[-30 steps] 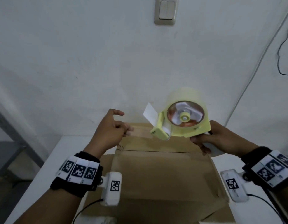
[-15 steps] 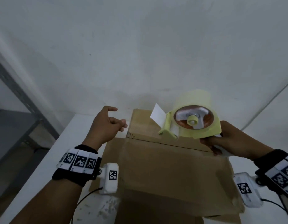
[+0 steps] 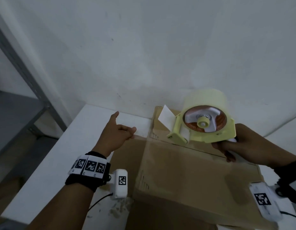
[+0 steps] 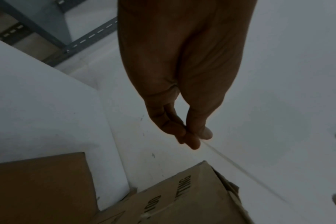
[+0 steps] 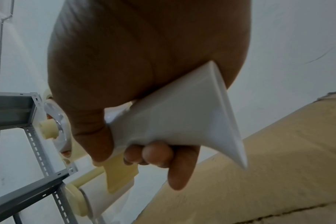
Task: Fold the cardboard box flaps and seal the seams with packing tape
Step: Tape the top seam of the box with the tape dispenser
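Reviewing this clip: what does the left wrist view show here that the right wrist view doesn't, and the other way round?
Only the left wrist view shows the left hand, its thumb and fingertips pinching the end of a clear tape strip stretched in the air, plus black lettering on the cardboard box. Only the right wrist view shows the right hand gripping the white handle of the tape dispenser. Both show the box, the white wall and grey metal shelving.

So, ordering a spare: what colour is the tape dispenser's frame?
Pale yellow on the tape dispenser; white handle. Head view shows it best.
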